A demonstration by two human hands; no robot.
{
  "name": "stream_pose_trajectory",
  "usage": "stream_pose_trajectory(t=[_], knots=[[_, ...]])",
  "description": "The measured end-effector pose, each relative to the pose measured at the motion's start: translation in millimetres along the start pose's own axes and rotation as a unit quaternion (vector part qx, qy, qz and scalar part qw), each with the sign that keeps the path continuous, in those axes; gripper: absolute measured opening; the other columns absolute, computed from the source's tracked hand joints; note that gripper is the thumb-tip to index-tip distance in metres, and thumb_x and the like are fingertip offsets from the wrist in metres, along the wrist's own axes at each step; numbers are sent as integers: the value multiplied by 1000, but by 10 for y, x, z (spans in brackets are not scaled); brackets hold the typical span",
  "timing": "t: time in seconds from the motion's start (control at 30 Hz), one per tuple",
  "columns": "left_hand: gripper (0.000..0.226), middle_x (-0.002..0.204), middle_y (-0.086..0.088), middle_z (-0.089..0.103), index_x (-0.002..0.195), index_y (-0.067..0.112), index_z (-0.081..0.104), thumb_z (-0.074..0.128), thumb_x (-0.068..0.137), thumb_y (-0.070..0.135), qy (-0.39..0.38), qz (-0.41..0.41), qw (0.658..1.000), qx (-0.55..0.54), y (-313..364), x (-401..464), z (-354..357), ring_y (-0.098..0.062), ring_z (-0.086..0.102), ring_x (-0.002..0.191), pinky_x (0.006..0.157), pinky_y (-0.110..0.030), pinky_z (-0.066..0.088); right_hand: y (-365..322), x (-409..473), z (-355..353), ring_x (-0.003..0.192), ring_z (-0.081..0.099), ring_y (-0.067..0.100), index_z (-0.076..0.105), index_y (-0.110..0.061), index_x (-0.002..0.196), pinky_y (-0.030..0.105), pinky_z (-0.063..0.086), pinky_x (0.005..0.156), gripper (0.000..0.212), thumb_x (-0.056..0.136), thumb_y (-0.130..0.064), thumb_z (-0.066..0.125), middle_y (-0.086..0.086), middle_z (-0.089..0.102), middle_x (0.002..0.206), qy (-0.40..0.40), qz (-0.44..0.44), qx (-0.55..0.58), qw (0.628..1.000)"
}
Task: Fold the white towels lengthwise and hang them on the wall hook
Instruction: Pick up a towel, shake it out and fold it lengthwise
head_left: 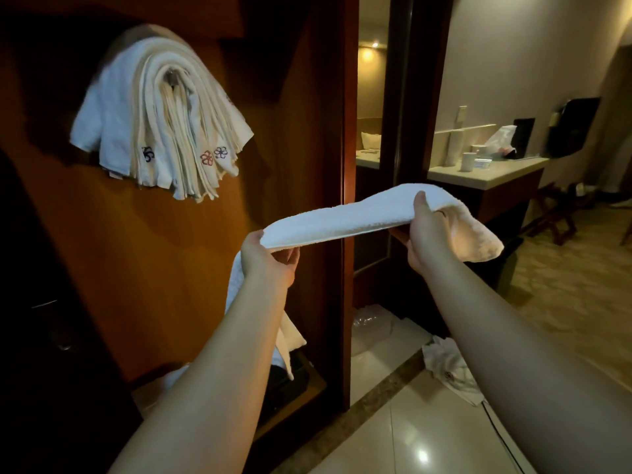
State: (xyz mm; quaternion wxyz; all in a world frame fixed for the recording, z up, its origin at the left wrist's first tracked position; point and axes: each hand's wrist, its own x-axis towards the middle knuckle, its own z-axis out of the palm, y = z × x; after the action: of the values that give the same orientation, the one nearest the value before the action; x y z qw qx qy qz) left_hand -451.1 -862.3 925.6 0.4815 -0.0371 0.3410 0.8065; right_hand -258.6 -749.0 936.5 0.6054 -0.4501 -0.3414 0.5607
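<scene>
Two hands stretch one folded white towel [345,217] level in mid-air, below and right of the hung towels [160,118] on the wooden wall. Left hand [270,261] and right hand [424,230] each curl round it, ends drooping. Soft, light, limp; best draped over the hook at its midpoint.

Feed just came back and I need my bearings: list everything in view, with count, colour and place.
Folded white terry towel: one, white, stretched between both hands.
Hung embroidered towels: many, white and cream, draped on the wooden wall panel, upper left.
Crumpled cloth: one, white, on the tiled floor.
Ceramic cup: one, white, on the pale countertop.
Left hand: fingers grip the towel's left end.
Right hand: grips near the right end.
</scene>
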Motion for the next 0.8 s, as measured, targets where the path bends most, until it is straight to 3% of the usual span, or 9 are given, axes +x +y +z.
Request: stream_pose_trajectory(t=[0.1, 0.17, 0.33, 0.43, 0.5, 0.6, 0.67, 0.73, 0.8], knots=[[40, 119, -17, 63, 130, 14, 49, 63, 95, 26, -9, 28, 998, 56, 166, 81, 2, -32, 66, 105, 98, -49, 54, 5, 144, 29, 109, 61, 22, 44, -16, 139, 50, 49, 104, 51, 96, -36, 62, -1, 61, 114, -22, -3, -14, 1000], [40, 117, -14, 63, 130, 18, 48, 63, 94, 29, 3, 72, 988, 137, 319, 126, 3, -29, 65, 104, 99, -45, 53, 0, 206, 90, 109, 61, 22, 41, -15, 146, 52, 47, 105, 62, 91, -35, 62, 0, 62, 114, -48, -10, -36, 998], [45, 99, 1, 61, 133, 20, 56, 57, 96, 47, 19, 223, 920, 321, 873, 270, 12, -13, 58, 88, 74, -29, 46, -82, 272, 419, 109, 60, 28, 48, -16, 143, 52, 46, 102, 74, 80, -54, 55, 4, 63, 112, -88, -28, -101, 991], [61, 121, -1, 62, 143, 19, 51, 54, 94, 56, 22, 266, 896, 355, 1246, 339, 41, -19, 59, 112, 102, -37, 45, -124, 308, 726, 102, 60, 24, 50, -15, 143, 48, 46, 101, 73, 83, -56, 53, 1, 62, 102, -121, -48, -110, 985], [61, 140, -4, 57, 146, 20, 48, 51, 96, 55, -7, 317, 876, 364, 1465, 368, 94, -20, 54, 125, 111, -41, 39, -151, 321, 980, 102, 60, 26, 51, -15, 142, 49, 46, 101, 71, 85, -57, 50, 1, 61, 98, -138, -60, -130, 980], [55, 142, -8, 54, 141, 17, 52, 49, 100, 53, 13, 403, 834, 377, 1833, 424, 190, -19, 50, 129, 111, -38, 38, -180, 336, 1410, 108, 61, 30, 55, -13, 136, 53, 45, 104, 68, 86, -58, 52, 3, 65, 102, -154, -65, -126, 978], [49, 134, -11, 59, 133, 19, 59, 47, 101, 54, 5, 423, 819, 388, 2113, 510, 262, -26, 52, 129, 108, -42, 43, -215, 362, 1732, 109, 61, 32, 64, -16, 115, 55, 43, 105, 55, 83, -60, 54, 7, 68, 109, -166, -61, -120, 977], [60, 143, -12, 54, 142, 17, 53, 45, 100, 59, -5, 426, 810, 404, 2414, 616, 352, -28, 49, 134, 114, -47, 37, -280, 381, 2065, 106, 62, 32, 62, -20, 92, 55, 43, 104, 41, 82, -60, 55, 8, 68, 106, -178, -76, -117, 974], [70, 147, -12, 51, 145, 16, 50, 45, 96, 65, 11, 430, 806, 407, 2700, 727, 459, -28, 49, 133, 113, -45, 37, -370, 417, 2384, 103, 65, 32, 63, -16, 99, 55, 46, 104, 46, 85, -58, 54, 11, 69, 104, -182, -109, -127, 969]])
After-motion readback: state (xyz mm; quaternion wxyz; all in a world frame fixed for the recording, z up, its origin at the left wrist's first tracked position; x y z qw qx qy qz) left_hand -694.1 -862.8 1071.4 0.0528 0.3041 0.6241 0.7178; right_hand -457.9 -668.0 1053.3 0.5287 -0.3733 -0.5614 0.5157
